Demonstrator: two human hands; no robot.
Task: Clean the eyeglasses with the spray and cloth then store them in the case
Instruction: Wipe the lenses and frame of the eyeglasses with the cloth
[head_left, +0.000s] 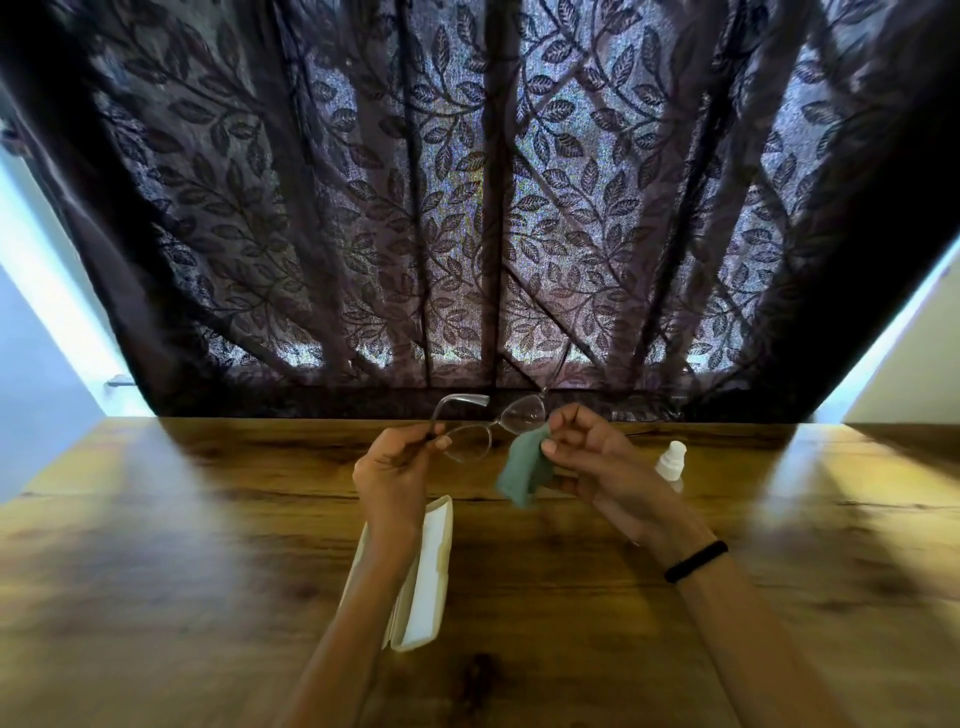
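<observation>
My left hand (397, 467) holds the eyeglasses (488, 423) by the left side of the thin frame, lifted above the table. One temple arm sticks up and to the right. My right hand (582, 457) pinches a green cloth (522, 470) against the right lens, and the rest of the cloth hangs down. A white eyeglass case (426, 587) lies open on the table under my left forearm. A small white spray bottle (671, 464) stands upright on the table, just right of my right hand.
The wooden table (208, 571) runs across the whole view, with its far edge against a dark leaf-patterned curtain (478, 208). A black band (696, 561) is on my right wrist. Pale walls show at both sides.
</observation>
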